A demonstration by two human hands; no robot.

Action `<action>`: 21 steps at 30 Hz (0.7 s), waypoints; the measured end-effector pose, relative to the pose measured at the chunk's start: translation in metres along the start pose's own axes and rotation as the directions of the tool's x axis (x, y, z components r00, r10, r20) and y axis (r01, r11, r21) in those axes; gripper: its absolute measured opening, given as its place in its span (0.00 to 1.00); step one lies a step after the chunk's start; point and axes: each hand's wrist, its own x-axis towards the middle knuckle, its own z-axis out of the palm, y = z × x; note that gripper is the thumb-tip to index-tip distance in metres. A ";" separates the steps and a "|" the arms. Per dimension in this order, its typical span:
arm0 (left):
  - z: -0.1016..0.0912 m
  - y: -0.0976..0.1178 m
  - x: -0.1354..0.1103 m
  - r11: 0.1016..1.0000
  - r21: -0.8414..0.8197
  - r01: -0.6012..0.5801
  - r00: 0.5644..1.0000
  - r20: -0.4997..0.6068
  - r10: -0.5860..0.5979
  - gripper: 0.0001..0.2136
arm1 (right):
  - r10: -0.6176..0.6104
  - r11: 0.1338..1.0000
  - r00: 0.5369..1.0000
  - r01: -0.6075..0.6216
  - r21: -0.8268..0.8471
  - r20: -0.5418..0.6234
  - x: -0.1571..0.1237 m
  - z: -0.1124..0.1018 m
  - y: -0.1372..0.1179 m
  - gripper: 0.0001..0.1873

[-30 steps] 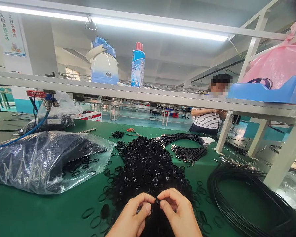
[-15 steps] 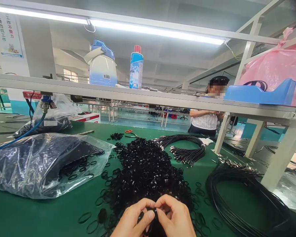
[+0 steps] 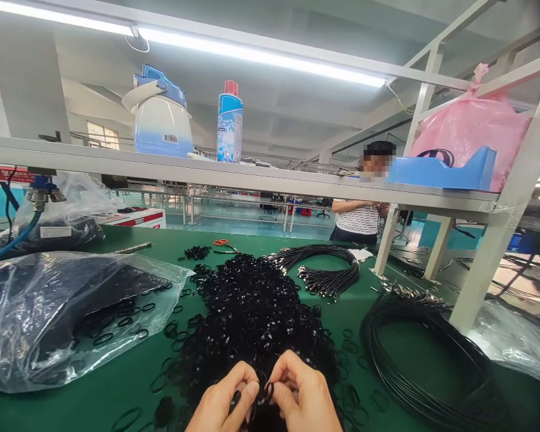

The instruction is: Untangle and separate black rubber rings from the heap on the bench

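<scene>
Here we go: our left hand (image 3: 220, 399) and right hand (image 3: 301, 396) pinch a small black rubber ring (image 3: 267, 393) at the near edge of the heap of rings (image 3: 252, 312). Plenty remains in that heap; beyond it lie coiled black cords (image 3: 328, 273).

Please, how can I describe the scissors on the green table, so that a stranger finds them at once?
On the green-topped workbench, find the big heap of black rubber rings in the middle. Just beyond it lie orange-handled metal scissors, beside a small clump of black rings; no other tool on the bench has orange handles.
</scene>
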 end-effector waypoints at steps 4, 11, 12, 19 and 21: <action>-0.001 -0.004 0.002 0.998 -0.053 0.028 0.998 -0.051 -0.031 0.18 | 0.018 0.995 0.996 -0.027 -0.092 -0.090 0.001 -0.015 -0.006 0.11; 0.003 -0.015 0.004 0.999 -0.044 0.026 1.000 0.013 -0.025 0.18 | -0.132 0.964 0.980 0.093 -0.249 -0.146 -0.006 -0.012 -0.017 0.18; 0.005 -0.016 0.004 0.999 -0.051 0.014 1.000 0.016 -0.013 0.18 | -0.107 0.975 0.986 0.079 -0.207 -0.128 -0.007 -0.009 -0.020 0.16; 0.007 -0.015 0.008 0.971 -0.240 0.011 0.994 -0.107 -0.038 0.21 | -0.008 0.996 0.998 0.003 -0.089 -0.058 -0.005 -0.003 -0.017 0.09; 0.006 -0.015 0.009 0.964 -0.265 0.023 0.988 -0.144 -0.064 0.21 | -0.083 0.988 0.993 0.071 -0.136 -0.079 -0.005 -0.007 -0.016 0.12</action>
